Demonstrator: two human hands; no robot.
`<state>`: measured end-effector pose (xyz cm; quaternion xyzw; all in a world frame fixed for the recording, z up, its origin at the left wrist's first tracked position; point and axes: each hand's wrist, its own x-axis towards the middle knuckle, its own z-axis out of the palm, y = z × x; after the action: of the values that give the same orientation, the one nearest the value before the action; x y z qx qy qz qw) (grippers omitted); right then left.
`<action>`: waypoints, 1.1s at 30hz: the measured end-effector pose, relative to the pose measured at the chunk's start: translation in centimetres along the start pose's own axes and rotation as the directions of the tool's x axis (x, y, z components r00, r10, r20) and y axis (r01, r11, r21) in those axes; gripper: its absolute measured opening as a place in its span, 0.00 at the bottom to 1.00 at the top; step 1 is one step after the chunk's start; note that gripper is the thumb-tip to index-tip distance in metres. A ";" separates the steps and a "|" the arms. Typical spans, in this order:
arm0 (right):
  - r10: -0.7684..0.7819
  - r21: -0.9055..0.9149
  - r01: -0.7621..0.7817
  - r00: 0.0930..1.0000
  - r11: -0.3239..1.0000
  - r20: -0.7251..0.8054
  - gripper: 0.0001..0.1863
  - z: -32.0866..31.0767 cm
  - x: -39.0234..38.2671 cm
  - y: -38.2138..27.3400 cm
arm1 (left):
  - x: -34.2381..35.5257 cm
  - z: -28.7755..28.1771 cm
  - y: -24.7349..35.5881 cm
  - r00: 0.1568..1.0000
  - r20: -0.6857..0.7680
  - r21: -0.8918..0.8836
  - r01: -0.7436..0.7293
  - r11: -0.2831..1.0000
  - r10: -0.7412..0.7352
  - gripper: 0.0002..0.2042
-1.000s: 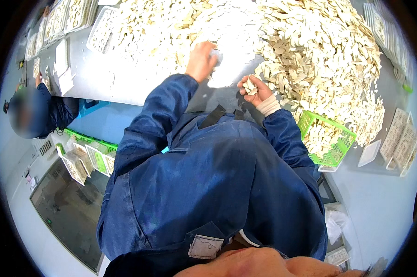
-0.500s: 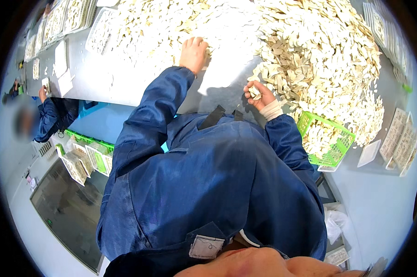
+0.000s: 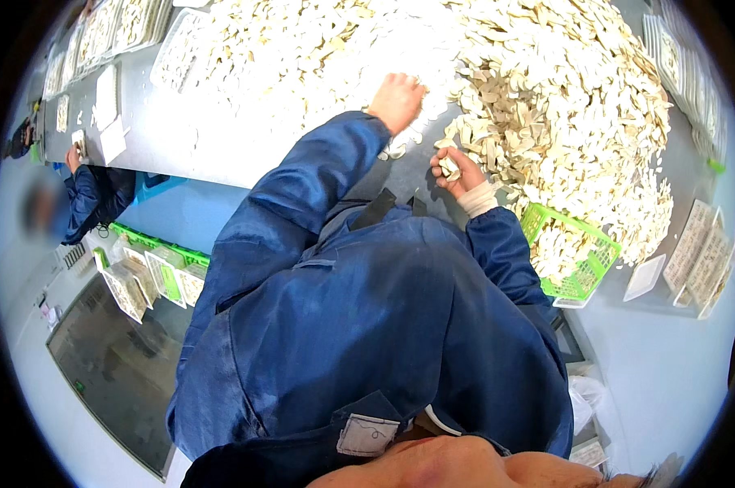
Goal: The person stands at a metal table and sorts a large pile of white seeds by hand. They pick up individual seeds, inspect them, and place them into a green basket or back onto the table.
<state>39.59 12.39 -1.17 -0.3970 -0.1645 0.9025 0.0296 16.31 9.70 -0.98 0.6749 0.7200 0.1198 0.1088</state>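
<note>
My left hand (image 3: pixel 397 102) is palm down over the bright middle of the table, among loose pale dried slices (image 3: pixel 396 150). Its fingers curl under, and what they may grip is hidden. Closer to my body, my right hand (image 3: pixel 463 174) is turned palm up, with fingers closed around a few pale slices (image 3: pixel 449 167). Just beyond it and to the right rises a large heap of the same slices (image 3: pixel 571 106). Glare washes out part of the layer spread around my left hand.
A green basket (image 3: pixel 580 285) with slices stands by my right forearm. White trays (image 3: pixel 697 252) lean at the far right, near a stack of clear trays (image 3: pixel 684 73). Filled trays (image 3: pixel 131 24) line the back left. A co-worker's sleeve (image 3: pixel 91 195) shows at the left edge.
My left hand has moved right, toward my right hand, and several slices now lie beneath its wrist where table surface showed. My right hand stays in nearly the same place with its slices.
</note>
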 end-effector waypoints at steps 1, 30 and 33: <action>0.000 -0.001 0.000 1.000 1.000 -0.004 0.12 0.0 0.0 -0.1 | 0.9 0.6 0.9 0.996 -0.043 -0.023 -0.079 0.997 0.077 0.10; -0.007 -0.038 0.006 1.000 0.999 -0.017 0.13 -0.3 -1.0 -0.1 | -11.5 1.1 -1.5 0.964 0.067 -0.044 -0.254 0.966 0.256 0.15; -0.029 -0.015 0.029 1.000 0.999 -0.005 0.13 -0.3 -1.2 0.0 | -11.3 1.1 -7.1 0.999 -0.016 0.123 0.032 0.992 -0.030 0.11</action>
<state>40.63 12.23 -0.55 -0.3973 -0.1767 0.8996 0.0402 10.64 -1.95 -4.37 0.6682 0.7371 0.0779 0.0636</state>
